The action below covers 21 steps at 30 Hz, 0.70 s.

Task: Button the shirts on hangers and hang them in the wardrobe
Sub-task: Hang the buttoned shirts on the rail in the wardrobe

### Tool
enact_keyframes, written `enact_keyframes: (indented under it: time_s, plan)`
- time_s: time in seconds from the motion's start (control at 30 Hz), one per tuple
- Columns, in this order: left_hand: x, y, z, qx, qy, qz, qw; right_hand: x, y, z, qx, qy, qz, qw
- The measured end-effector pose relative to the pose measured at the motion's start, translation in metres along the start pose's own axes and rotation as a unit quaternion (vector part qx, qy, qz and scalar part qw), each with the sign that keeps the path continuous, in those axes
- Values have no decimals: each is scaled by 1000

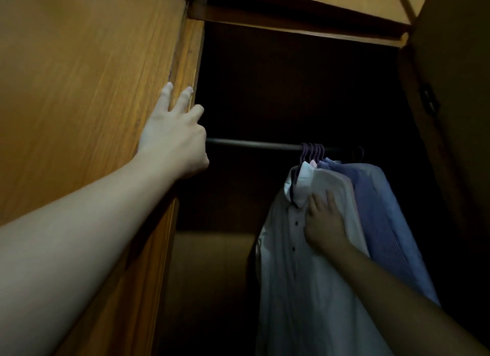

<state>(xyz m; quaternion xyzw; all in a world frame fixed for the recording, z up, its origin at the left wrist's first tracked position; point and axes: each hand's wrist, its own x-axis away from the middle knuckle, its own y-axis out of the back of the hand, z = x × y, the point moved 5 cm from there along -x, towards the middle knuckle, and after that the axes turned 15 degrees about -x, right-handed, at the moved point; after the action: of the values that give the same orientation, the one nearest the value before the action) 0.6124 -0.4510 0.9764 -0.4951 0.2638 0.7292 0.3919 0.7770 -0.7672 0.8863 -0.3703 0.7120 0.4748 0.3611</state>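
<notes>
Two hands, five purple hangers

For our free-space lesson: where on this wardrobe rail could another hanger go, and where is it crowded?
The rail is bare between the left hand at the wooden panel and the purple hangers. It is crowded at the right end: hangers bunch together, the right hand rests on the white shirt, and blue shirts hang close behind it.

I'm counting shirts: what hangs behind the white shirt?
Behind the white shirt hang blue shirts on hangers; overlap hides their fronts and exact number.
</notes>
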Motion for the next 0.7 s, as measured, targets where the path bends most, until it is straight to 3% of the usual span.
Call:
enact_keyframes:
  time_s: [0.1,0.2,0.3,0.4,0.43,0.5,0.6,0.67,0.7]
  plan:
    - [1,1,0,6,-1,4,1000,44,-31,7,16,-6,37,999]
    - [2,-1,0,7,-6,9,1000,92,-64,10,48,-34,204,977]
    - [6,1,-1,7,-15,4,1000,156,-90,29,1,-50,427,903]
    - [6,2,1,23,-22,-2,1000,189,-78,51,-140,-83,521,838]
    - [6,3,2,30,-19,-3,999,187,-66,56,-194,-68,499,842]
    - [7,2,5,60,-12,-6,998,166,-30,60,-278,-6,381,882]
    - [16,6,7,152,4,-63,986,120,23,35,-207,57,52,975]
    - [27,8,10,235,23,-100,966,104,65,10,-154,-29,-78,985]
    - [33,9,11,272,32,-108,956,102,79,-2,-156,-92,-94,979]
